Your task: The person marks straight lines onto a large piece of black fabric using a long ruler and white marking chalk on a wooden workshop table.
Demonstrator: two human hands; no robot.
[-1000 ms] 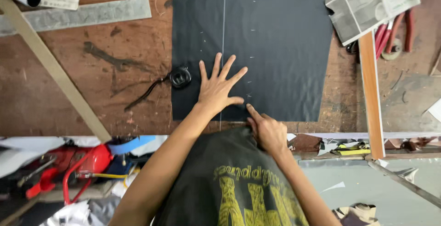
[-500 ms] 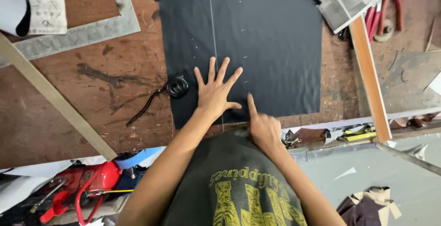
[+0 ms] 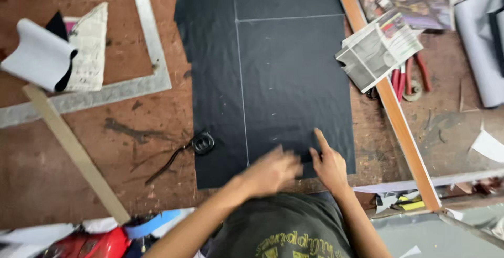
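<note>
A black sheet of fabric [image 3: 273,69] lies flat on the brown wooden table [image 3: 79,148], marked with thin chalk lines. My left hand [image 3: 270,171] is blurred with motion over the sheet's near edge, its fingers curled. My right hand [image 3: 328,163] rests on the sheet just to the right of it, index finger pointing away, the other fingers folded. Neither hand holds anything.
A metal L-square [image 3: 142,79] lies to the left, a wooden stick [image 3: 79,158] crosses the near left, and a long wooden ruler [image 3: 388,100] runs along the sheet's right side. Black scissors [image 3: 197,145] lie at the sheet's left edge. Folded newspaper [image 3: 378,50] and red pliers [image 3: 412,79] sit on the right.
My left hand, spread flat on the sheet before, has pulled back toward me and curled. My right hand has slid a little further onto the sheet. The view shifted.
</note>
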